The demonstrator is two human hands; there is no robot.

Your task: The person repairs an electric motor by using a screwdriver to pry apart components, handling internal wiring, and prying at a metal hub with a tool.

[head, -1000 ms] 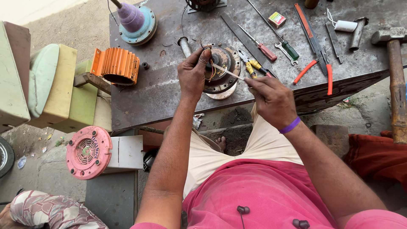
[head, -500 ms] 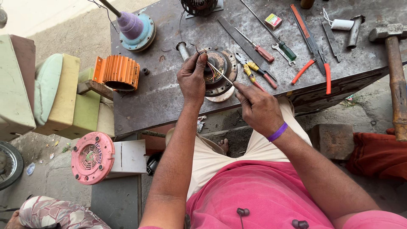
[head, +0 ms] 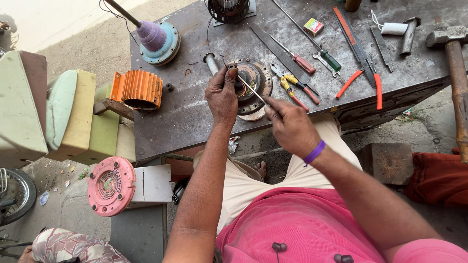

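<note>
A round metal motor stator [head: 253, 83] with copper windings lies on the dark metal workbench [head: 195, 112]. My left hand [head: 222, 95] pinches thin wires at the stator's left side. My right hand [head: 290, 124] grips a thin pale stick [head: 253, 90], its tip reaching up to the wires by my left fingers. Both hands hover over the bench's near edge.
Pliers [head: 292, 87], screwdrivers [head: 302, 61], orange-handled cutters [head: 365, 80], a hammer [head: 456, 73] and a purple cone on a blue base [head: 156, 39] lie on the bench. An orange finned housing [head: 136, 90] sits at its left edge. A pink fan cover [head: 111, 186] stands on the floor.
My hands have kept working at the stator; the right hand has shifted slightly left with the stick toward the wires. The camera view has drifted a little.
</note>
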